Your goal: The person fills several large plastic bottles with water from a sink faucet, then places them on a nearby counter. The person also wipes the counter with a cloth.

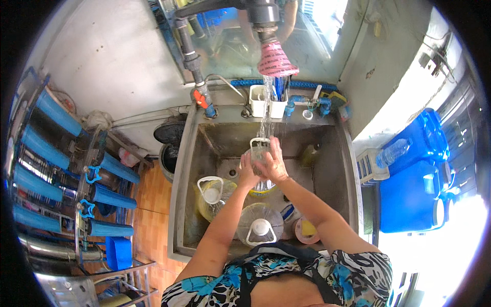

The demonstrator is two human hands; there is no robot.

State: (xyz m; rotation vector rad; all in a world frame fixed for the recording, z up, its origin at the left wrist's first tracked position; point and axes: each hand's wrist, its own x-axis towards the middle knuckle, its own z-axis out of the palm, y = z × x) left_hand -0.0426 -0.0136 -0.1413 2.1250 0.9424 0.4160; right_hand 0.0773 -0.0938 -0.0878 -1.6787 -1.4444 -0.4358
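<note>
Okay, so there's a clear jug about dead centre of the frame, held over the sink, right under the water coming off the pink-wrapped spout at upper centre. Both hands are closed around it: left hand on its left side, right hand on its right, fingers laid along it and pointing up the frame. Can't tell how hard they're squeezing.

Two hands is probably the way to go, since wet plastic tends to slip. Best bet: keep the top end with the white handle lined up with the stream and turn the jug bit by bit so every side gets a rinse, palms flat rather than pinching. Elbow room's worth watching too. A second jug sits left of centre and a third jug at lower centre, so a wide swing could knock either.
</note>
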